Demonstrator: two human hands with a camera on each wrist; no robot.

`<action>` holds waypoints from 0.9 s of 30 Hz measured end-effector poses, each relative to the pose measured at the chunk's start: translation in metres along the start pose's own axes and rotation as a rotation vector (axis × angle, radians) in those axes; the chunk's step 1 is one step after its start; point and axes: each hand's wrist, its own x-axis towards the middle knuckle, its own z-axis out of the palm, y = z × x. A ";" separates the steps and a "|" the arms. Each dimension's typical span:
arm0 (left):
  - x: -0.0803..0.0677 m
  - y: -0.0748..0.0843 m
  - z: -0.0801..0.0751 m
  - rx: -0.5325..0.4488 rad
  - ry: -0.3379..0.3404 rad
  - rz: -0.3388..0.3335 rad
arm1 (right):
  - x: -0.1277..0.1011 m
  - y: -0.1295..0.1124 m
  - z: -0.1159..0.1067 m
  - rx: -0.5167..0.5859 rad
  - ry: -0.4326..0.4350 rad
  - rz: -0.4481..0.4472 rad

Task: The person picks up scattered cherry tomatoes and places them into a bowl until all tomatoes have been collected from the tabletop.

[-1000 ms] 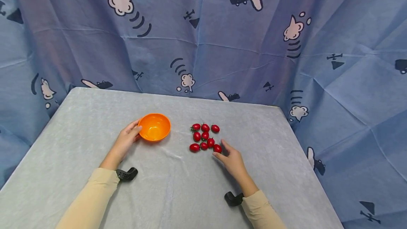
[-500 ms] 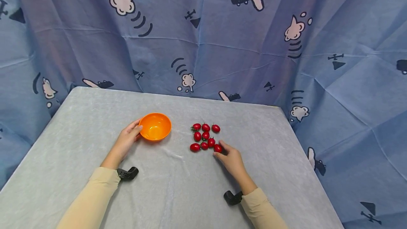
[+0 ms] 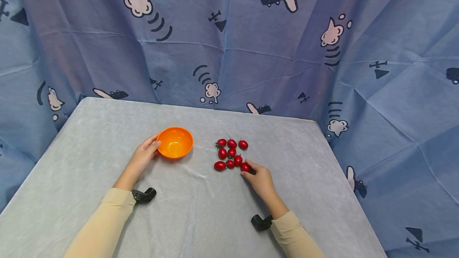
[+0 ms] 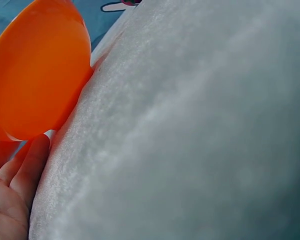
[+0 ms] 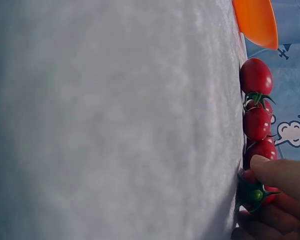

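An orange bowl (image 3: 175,143) stands upright on the table, left of the tomatoes. My left hand (image 3: 144,155) holds its left side, with the thumb at the rim. In the left wrist view, fingers (image 4: 32,165) touch the bowl's outer wall low down. Several red cherry tomatoes (image 3: 231,153) lie in a loose cluster to the right. My right hand (image 3: 263,179) pinches the nearest right cherry tomato (image 3: 245,167) between thumb and fingers. Its green stem (image 5: 255,194) shows in the right wrist view, where the thumb partly covers the tomato.
A pale cloth covers the table (image 3: 201,218). Behind it and to the right hangs a blue curtain (image 3: 229,51) with airplane prints. Each wrist carries a black camera mount, the left mount (image 3: 144,195) and the right mount (image 3: 261,223).
My right hand's thumb and fingers have come together around the nearest right tomato. The left hand and bowl have hardly moved.
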 end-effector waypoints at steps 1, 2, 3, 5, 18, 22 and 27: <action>0.000 0.000 0.000 0.001 -0.001 0.000 | 0.000 0.000 0.000 -0.001 0.001 0.000; 0.000 0.000 0.000 0.002 -0.001 0.001 | 0.000 0.000 0.000 -0.003 0.002 0.001; 0.000 0.000 0.000 0.002 -0.002 0.001 | 0.000 0.000 0.000 -0.003 0.003 0.001; 0.000 0.000 0.000 0.000 -0.004 0.001 | 0.000 0.001 0.000 -0.005 0.004 -0.001; 0.000 0.000 -0.001 0.005 -0.007 0.004 | -0.001 0.002 0.000 0.061 0.035 0.007; 0.000 0.000 -0.001 0.004 -0.006 0.000 | -0.001 0.003 -0.001 0.110 0.037 0.033; 0.001 0.000 0.000 -0.014 -0.007 0.001 | -0.001 0.001 -0.002 0.136 0.045 0.058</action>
